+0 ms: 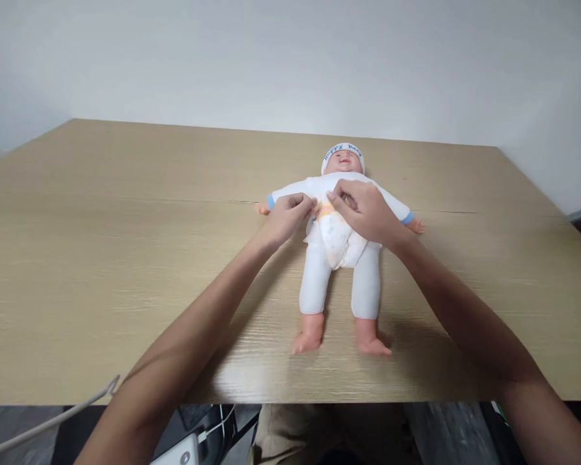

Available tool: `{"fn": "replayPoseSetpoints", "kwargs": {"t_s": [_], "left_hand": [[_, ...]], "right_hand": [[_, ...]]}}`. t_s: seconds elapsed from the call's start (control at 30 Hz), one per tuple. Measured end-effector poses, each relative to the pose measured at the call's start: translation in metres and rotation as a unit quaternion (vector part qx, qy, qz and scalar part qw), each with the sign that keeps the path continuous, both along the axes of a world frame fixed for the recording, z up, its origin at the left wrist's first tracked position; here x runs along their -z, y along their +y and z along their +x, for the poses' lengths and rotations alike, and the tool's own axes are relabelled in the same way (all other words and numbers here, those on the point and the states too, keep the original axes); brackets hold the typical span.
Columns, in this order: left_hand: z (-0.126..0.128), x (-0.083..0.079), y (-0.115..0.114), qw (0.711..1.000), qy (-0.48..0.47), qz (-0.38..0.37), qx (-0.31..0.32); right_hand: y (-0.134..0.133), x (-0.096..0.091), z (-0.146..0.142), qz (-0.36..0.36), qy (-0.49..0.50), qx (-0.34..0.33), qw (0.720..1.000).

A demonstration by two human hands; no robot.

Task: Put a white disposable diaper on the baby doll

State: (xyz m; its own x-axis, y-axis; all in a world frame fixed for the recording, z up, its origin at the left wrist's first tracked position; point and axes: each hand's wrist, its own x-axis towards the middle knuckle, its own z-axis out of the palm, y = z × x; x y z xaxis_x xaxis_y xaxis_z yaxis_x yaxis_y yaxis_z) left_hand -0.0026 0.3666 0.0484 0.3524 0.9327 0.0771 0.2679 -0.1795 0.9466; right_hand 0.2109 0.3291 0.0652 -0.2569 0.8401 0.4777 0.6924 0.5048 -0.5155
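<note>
A baby doll (317, 278) lies on its back, head away from me, in a white suit with blue cuffs and a white cap (343, 150) with blue lettering. A white diaper (336, 236) with an orange strip at the waist covers its hips, over the suit. My left hand (290, 216) is closed in a pinch at the diaper's left waist edge. Above the front waistband, my right hand (365, 205) pinches with thumb and forefinger, hiding the diaper's right side. The small bits between my fingertips are hard to make out.
The doll rests on a wide wooden table (126, 258) with a thin seam across it. A pale wall (271, 64) stands behind. A white cable (53, 420) rises by the front left edge, and a white device (179, 452) with a wire sits below the table edge.
</note>
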Motion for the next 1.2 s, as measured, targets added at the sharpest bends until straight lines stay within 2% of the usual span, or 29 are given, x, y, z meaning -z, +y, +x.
{"fn": "replayPoseSetpoints", "kwargs": {"t_s": [0.1,0.3,0.4,0.53,0.77,0.9,1.03,1.1,1.2], "left_hand": [[0.01,0.002,-0.001,1.0,-0.016,0.006,0.024],[0.01,0.019,0.003,0.991,-0.079,0.075,0.074],[0.008,0.032,0.007,0.989,-0.091,0.099,0.062],[0.008,0.046,0.01,0.991,-0.084,0.101,0.04],[0.012,0.057,0.008,0.993,-0.096,0.066,0.016],[0.011,0.048,0.004,0.992,-0.07,0.1,-0.034],[0.002,0.022,-0.028,0.978,-0.029,0.193,-0.075],[-0.005,0.011,-0.052,0.978,-0.005,0.203,-0.047],[-0.017,0.007,-0.084,0.974,0.061,0.197,0.092]], "right_hand": [[-0.002,0.006,-0.004,-0.055,-0.026,-0.001,0.998],[0.0,0.006,-0.018,-0.078,-0.069,0.058,0.993],[0.003,0.006,-0.018,-0.099,-0.058,0.068,0.991],[0.004,0.006,-0.015,-0.098,0.009,0.056,0.994],[0.008,0.01,-0.005,-0.072,0.059,0.018,0.995],[0.007,0.007,-0.003,-0.044,0.043,0.006,0.998],[-0.029,-0.004,-0.008,0.059,0.01,0.026,0.998],[-0.058,-0.01,-0.008,0.062,0.051,0.009,0.997],[-0.101,-0.015,-0.001,-0.022,0.186,-0.046,0.981]]}}
